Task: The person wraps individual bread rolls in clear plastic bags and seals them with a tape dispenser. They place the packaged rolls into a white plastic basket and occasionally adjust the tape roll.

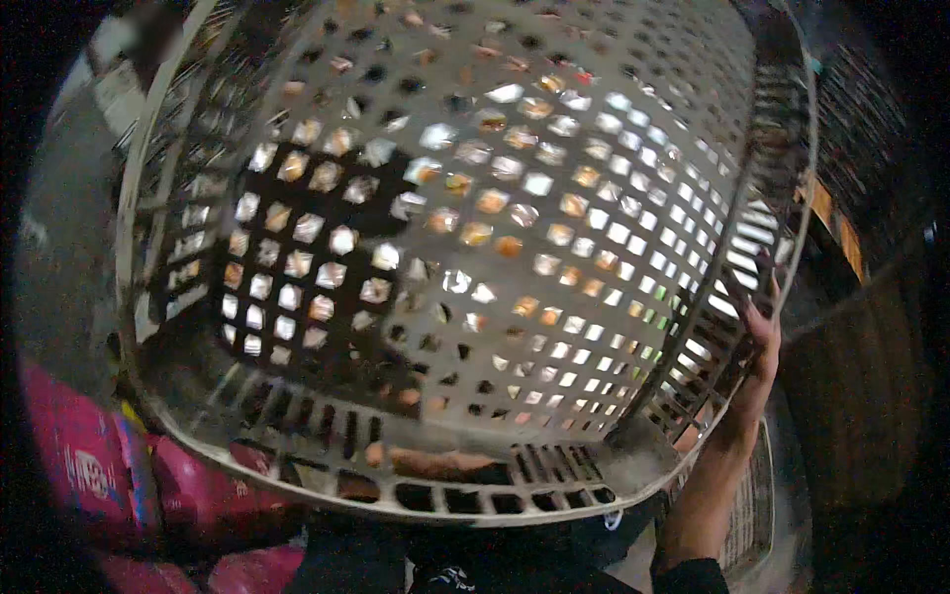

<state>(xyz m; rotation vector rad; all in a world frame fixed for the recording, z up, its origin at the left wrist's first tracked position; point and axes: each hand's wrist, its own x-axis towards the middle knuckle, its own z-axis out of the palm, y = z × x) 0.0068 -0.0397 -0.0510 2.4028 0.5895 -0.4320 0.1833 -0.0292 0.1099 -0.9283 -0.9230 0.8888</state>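
Observation:
A pale grey plastic basket (460,514) with a perforated floor and slotted walls fills most of the head view, tilted in front of me. Its inside shows no loose items that I can make out. My right hand (761,323) grips its right wall near the rim, fingers at the slots, the forearm reaching up from below. Through the openings of the near wall a skin-coloured shape (445,462) shows, perhaps my left hand or forearm; its fingers are hidden. Bright white and orange-brown patches shine through the holes; what they belong to cannot be told.
Pink printed packages or sacks (89,460) lie at the lower left, outside the basket. Another slatted container (753,505) stands low on the right, behind my forearm. An orange strip (839,223) and a dark brown surface (853,401) are at the right.

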